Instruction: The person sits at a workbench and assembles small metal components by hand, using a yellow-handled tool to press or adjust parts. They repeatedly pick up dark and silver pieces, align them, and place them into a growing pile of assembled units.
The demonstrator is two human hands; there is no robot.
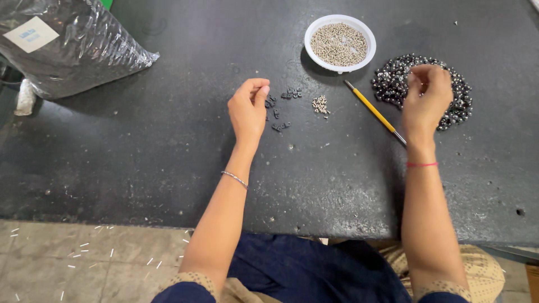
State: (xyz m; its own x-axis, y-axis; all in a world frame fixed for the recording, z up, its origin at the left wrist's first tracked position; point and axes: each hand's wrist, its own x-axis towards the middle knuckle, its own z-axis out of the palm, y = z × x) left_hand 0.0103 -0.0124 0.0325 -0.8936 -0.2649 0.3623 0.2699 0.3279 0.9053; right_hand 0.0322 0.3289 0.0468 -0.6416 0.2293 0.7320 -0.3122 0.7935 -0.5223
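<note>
1. We see our left hand (247, 109) resting on the dark worktop (168, 140), fingers curled and thumb pinched to forefinger; whether it holds anything we cannot tell.
2. Just right of it lie small dark parts (281, 109), and farther right a little cluster of screws (320, 104).
3. Our right hand (428, 95) sits over the pile of dark beads (393, 81), fingertips bunched together among them.
4. Between the hands lies a yellow tool (373, 111).
5. Beyond it stands a white bowl (365, 59) of screws.
6. Far left of the left hand lies a plastic bag (73, 47).
</note>
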